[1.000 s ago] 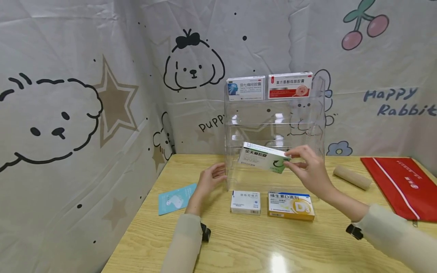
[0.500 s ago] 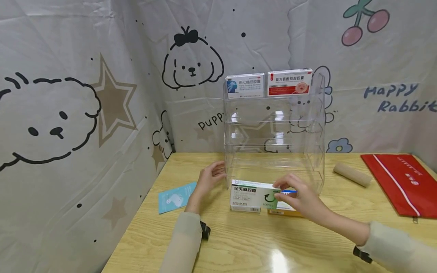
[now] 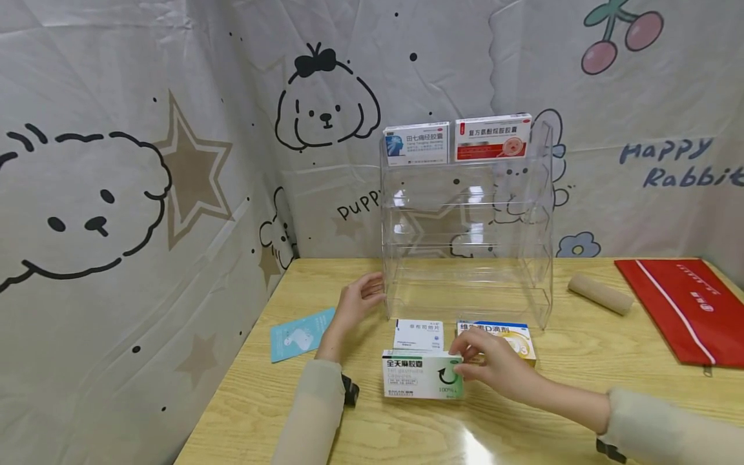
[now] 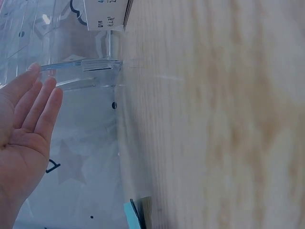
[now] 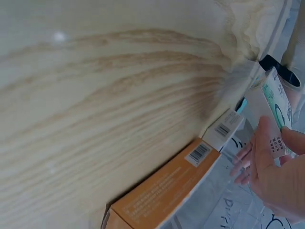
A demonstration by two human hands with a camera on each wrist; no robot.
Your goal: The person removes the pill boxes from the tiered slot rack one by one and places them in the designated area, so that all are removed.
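My right hand (image 3: 494, 361) pinches a white and green medicine box (image 3: 415, 378) by its right end, its printed face toward me. In the right wrist view, my thumb and fingers grip that box (image 5: 271, 102) at its end. The box is in front of a small white medicine box (image 3: 418, 332) and overlaps its lower part. My left hand (image 3: 357, 303) rests at the lower left side of a clear tiered display rack (image 3: 383, 226). In the left wrist view, its fingers (image 4: 47, 107) are extended against the rack's edge (image 4: 95, 65).
A vitamin D box (image 3: 526, 345) with an orange side lies behind my right hand. Two medicine boxes, one blue and white (image 3: 417, 143) and one red and white (image 3: 492, 139), stand on the rack's top tier. Around it lie a blue packet (image 3: 299, 336), a cardboard tube (image 3: 599, 294) and a red pouch (image 3: 680, 310).
My right hand has brought the green and white box down and toward me, from in front of the rack's lower tiers to the table's front area. The left hand stays at the rack.
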